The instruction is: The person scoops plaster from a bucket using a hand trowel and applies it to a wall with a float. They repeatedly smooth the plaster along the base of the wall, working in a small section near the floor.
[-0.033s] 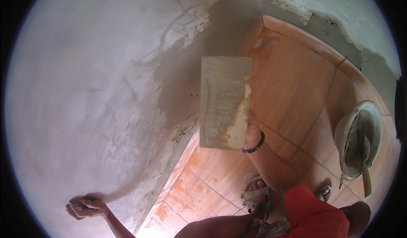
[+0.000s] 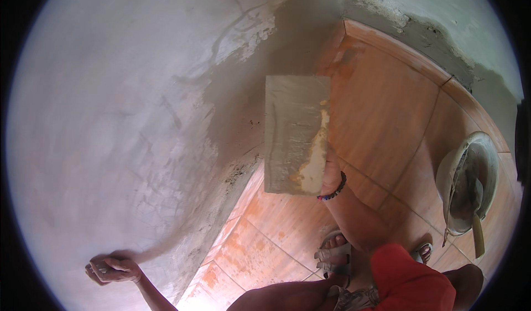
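My right hand (image 2: 331, 174) grips a flat rectangular plastering float (image 2: 293, 128), its fingers mostly hidden behind the board. The board stands nearly upright in view, smeared with grey wet mortar, and a pale yellowish patch shows along its lower right. Behind it lies a darker, damp band of plaster on the wall (image 2: 110, 128). Far to the lower left, my left hand (image 2: 117, 269) is curled close to the wall. Something small and greyish shows among its fingers, too unclear to name.
An oval bucket (image 2: 442, 172) with grey residue and a handled tool (image 2: 478, 236) stands at the right on orange floor tiles (image 2: 387, 106). A tiled skirting (image 2: 398, 42) runs along the wall base. My sandalled foot (image 2: 334, 255) is below the right forearm.
The float and my right hand have shifted very slightly to the right. My left hand has hardly moved.
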Available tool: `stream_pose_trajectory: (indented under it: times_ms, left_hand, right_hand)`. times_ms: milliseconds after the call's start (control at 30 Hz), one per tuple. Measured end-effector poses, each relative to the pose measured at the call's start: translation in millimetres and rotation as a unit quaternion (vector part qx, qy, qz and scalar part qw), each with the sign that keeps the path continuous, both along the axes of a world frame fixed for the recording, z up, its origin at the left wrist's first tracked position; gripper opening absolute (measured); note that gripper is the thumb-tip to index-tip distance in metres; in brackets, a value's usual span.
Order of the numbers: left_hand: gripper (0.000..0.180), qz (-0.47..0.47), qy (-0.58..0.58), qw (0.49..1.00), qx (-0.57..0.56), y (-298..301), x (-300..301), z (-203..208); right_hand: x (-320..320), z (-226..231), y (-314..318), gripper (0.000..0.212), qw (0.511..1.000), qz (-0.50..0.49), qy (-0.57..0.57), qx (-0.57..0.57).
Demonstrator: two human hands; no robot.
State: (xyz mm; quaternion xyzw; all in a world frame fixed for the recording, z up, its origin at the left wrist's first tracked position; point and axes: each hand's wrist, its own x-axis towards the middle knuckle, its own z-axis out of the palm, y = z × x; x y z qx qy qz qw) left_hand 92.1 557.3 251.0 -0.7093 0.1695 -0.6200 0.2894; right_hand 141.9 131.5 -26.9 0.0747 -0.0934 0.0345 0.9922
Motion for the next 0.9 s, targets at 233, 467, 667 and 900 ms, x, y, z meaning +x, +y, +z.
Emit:
stream_pose_trajectory:
  times_ms: [233, 467, 667, 900]
  left_hand:
    - [0.047, 0.017, -0.022, 1.0, 0.007, 5.1, -1.3, -0.5]
    - [0.046, 0.022, -0.018, 0.999, -0.033, 2.3, -3.0, -3.0]
    - [0.046, -0.011, 0.0, 1.0, -0.001, -0.1, -0.9, 0.5]
    - [0.046, -0.003, -0.021, 1.0, 0.0, 5.0, -2.6, 0.6]
  right_hand:
    - [-16.8, -30.9, 17.0, 0.05, 0.998, -0.025, 0.049, -0.03]
    - [-22.0, -57.4, 68.7, 0.048, 0.967, -0.083, 0.182, -0.157]
    - [-1.8, -59.8, 111.3, 0.043, 0.919, -0.11, 0.279, -0.256]
    - [3.4, 12.7, 152.8, 0.05, 0.82, -0.182, 0.296, -0.455]
